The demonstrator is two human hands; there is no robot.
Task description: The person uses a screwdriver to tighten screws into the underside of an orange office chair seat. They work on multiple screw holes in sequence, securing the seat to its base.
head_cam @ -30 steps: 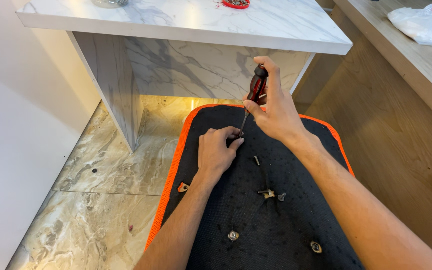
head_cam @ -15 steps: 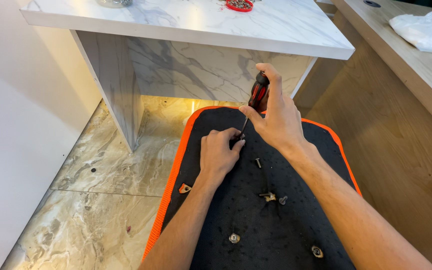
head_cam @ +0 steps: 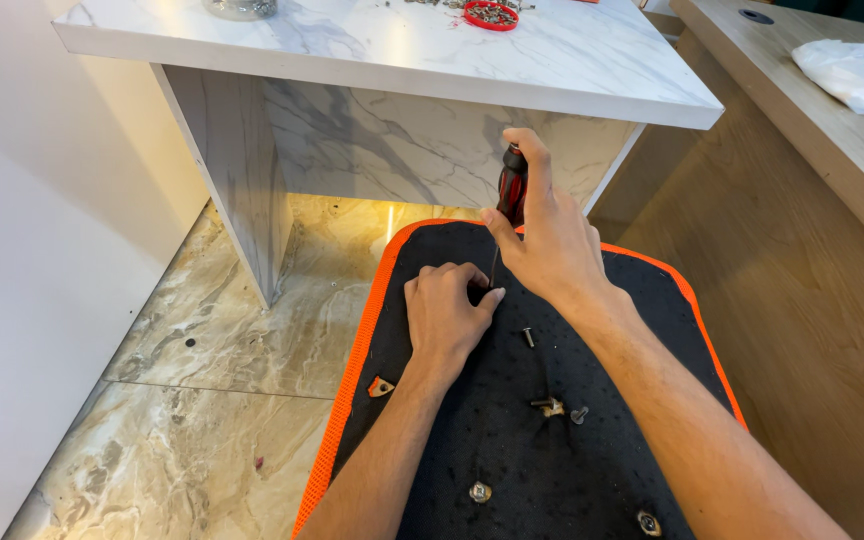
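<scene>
From the head view, the right hand (head_cam: 552, 245) is closed around a red-and-black screwdriver (head_cam: 510, 190), held upright with its tip down on the black, orange-edged panel (head_cam: 512, 450). The left hand (head_cam: 445, 315) rests curled on the panel, fingertips touching the shaft's tip. Loose screws (head_cam: 528, 337) lie nearby; a marble table (head_cam: 372, 50) stands beyond.
</scene>
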